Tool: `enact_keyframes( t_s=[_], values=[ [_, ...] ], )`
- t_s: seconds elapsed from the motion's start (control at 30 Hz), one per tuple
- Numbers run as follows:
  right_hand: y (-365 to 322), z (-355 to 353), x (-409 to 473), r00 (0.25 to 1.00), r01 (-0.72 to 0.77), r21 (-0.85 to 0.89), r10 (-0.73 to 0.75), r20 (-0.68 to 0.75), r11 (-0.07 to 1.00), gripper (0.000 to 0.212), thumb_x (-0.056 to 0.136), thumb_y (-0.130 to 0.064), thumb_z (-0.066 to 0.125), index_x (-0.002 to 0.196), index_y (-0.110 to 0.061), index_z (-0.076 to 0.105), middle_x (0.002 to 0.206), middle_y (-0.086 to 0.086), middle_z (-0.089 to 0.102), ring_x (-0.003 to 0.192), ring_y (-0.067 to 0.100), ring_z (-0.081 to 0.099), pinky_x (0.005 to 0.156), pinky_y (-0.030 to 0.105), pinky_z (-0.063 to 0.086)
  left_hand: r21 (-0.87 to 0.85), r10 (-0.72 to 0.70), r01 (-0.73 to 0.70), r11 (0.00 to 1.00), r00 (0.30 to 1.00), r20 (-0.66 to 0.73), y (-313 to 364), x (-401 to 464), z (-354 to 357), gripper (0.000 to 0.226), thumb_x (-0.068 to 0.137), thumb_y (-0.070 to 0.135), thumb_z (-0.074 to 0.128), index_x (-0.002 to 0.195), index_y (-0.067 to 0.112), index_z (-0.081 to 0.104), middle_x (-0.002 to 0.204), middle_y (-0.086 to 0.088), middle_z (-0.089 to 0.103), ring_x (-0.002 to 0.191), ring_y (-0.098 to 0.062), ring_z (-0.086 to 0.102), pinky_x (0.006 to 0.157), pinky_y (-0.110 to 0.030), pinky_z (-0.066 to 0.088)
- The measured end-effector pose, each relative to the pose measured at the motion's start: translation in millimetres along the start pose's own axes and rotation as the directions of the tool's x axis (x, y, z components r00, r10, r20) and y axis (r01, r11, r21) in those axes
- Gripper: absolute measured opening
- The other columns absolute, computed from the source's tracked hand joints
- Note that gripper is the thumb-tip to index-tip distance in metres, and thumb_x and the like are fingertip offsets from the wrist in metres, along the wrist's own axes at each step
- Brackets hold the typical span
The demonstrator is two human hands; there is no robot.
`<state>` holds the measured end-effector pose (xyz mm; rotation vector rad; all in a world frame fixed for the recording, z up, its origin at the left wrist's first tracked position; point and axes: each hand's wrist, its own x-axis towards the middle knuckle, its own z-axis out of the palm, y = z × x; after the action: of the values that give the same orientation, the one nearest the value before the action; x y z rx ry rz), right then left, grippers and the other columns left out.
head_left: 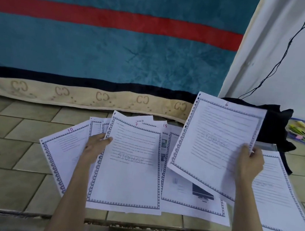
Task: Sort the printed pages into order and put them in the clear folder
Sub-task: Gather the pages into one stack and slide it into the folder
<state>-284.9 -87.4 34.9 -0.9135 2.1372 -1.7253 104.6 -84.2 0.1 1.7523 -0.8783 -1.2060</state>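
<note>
Several printed pages with patterned borders lie fanned out on the tiled floor. My left hand (96,144) grips the left edge of the page numbered 7 (130,170), on top of the middle pile. My right hand (251,160) pinches the right edge of the page numbered 6 (214,142), which is lifted and tilted above the others. The page numbered 10 (61,153) lies at the left, and one numbered 15 (165,128) peeks out behind. Another page (280,200) rests at the right on the clear folder (269,146), whose edge shows behind it.
A teal blanket (107,51) with a red stripe hangs at the back, above a beige border. A black cloth (276,124) lies at the back right by a white wall with a dangling black cable (279,62). Coloured pens (300,133) lie at the far right.
</note>
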Motion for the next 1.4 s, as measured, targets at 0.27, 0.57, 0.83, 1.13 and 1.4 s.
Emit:
enact_keyframes(
  t_s=[0.27, 0.57, 0.83, 1.13, 1.4],
  values=[
    [-9.5, 47.9, -87.6, 0.7, -0.352, 0.078, 0.207, 0.684, 0.933, 0.014, 0.084, -0.021, 0.068, 0.094, -0.012, 0.067, 0.096, 0.006, 0.07, 0.085, 0.02, 0.067, 0.063, 0.02, 0.056, -0.219, -0.021, 0.061, 0.974, 0.983, 0.182, 16.3, 6.4, 1.2, 0.027, 0.1, 0.019, 0.04, 0.12, 0.009, 0.056, 0.106, -0.013, 0.067, 0.09, -0.029, 0.065, 0.085, -0.042, 0.052],
    [-8.6, 110.1, -141.6, 0.41, -0.488, -0.138, 0.366, 0.835, 0.862, 0.058, 0.077, -0.015, 0.076, 0.123, -0.007, 0.043, 0.115, -0.002, 0.049, 0.104, 0.019, 0.055, 0.089, 0.028, 0.045, -0.296, -0.033, 0.08, 0.952, 0.986, 0.161, 5.9, -7.3, -21.0, 0.03, 0.099, 0.027, 0.041, 0.085, 0.009, 0.061, 0.054, -0.001, 0.069, 0.049, -0.016, 0.066, 0.047, -0.024, 0.052],
    [12.7, 22.0, -25.0, 0.729, -0.155, -0.316, 0.324, 0.603, 0.936, 0.037, 0.079, -0.013, 0.072, 0.111, 0.003, 0.061, 0.105, 0.013, 0.067, 0.094, 0.027, 0.063, 0.085, 0.036, 0.05, -0.051, -0.104, 0.117, 0.992, 0.975, 0.197, 15.8, -11.8, 19.5, 0.011, 0.094, 0.014, 0.052, 0.091, 0.01, 0.061, 0.09, -0.009, 0.065, 0.074, -0.021, 0.062, 0.062, -0.028, 0.049],
    [61.0, -20.6, -7.2, 0.861, -0.128, -0.534, 0.361, 0.359, 0.836, 0.04, 0.08, 0.001, 0.065, 0.119, 0.005, 0.057, 0.113, 0.027, 0.063, 0.106, 0.042, 0.058, 0.081, 0.035, 0.042, 0.463, 0.1, -0.109, 0.88, 0.994, 0.046, 13.9, -19.1, 98.4, 0.029, 0.09, 0.026, 0.06, 0.108, 0.005, 0.057, 0.106, -0.011, 0.062, 0.101, -0.023, 0.058, 0.083, -0.027, 0.042],
    [68.8, -23.1, -5.8, 0.837, -0.062, -0.543, 0.34, 0.429, 0.838, 0.045, 0.079, -0.005, 0.07, 0.121, 0.006, 0.056, 0.121, 0.025, 0.06, 0.111, 0.039, 0.056, 0.091, 0.04, 0.044, 0.344, 0.044, -0.043, 0.938, 0.999, 0.005, 9.6, -16.0, 109.0, 0.038, 0.093, 0.022, 0.056, 0.125, 0.002, 0.053, 0.128, -0.015, 0.057, 0.109, -0.029, 0.056, 0.084, -0.03, 0.045]
  ],
)
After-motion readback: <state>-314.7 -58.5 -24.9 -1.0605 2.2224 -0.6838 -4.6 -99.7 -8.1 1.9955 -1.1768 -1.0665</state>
